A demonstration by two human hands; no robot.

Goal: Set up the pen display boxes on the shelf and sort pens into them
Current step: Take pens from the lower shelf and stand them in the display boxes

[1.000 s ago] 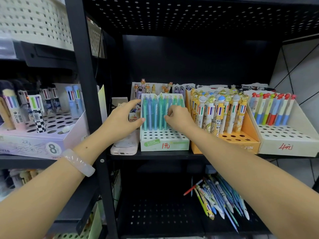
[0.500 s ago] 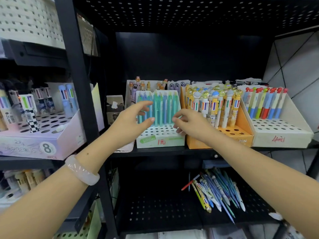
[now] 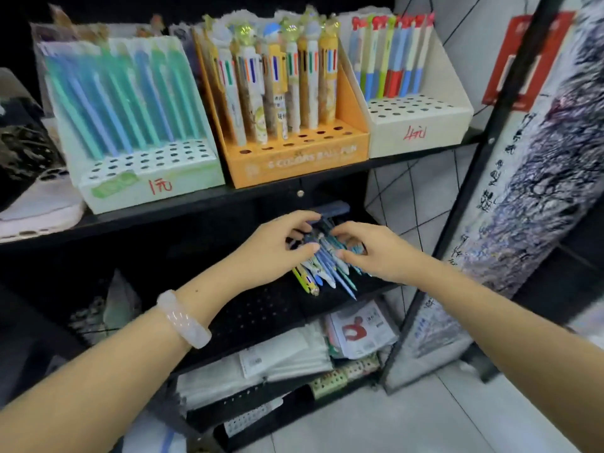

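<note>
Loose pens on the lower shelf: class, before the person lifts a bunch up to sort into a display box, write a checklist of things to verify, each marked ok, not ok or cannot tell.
1. Both hands at the loose pens: ok; left hand and right hand flank the pile.
2. Firm hold on a bunch: cannot tell; fingers curl over the pens, blurred.
3. Free holes in the green box: ok; front rows open.
4. Free holes in the orange box: ok.
5. Free holes in the white box: ok.
6. Boxes upright on the upper shelf: ok.
</note>
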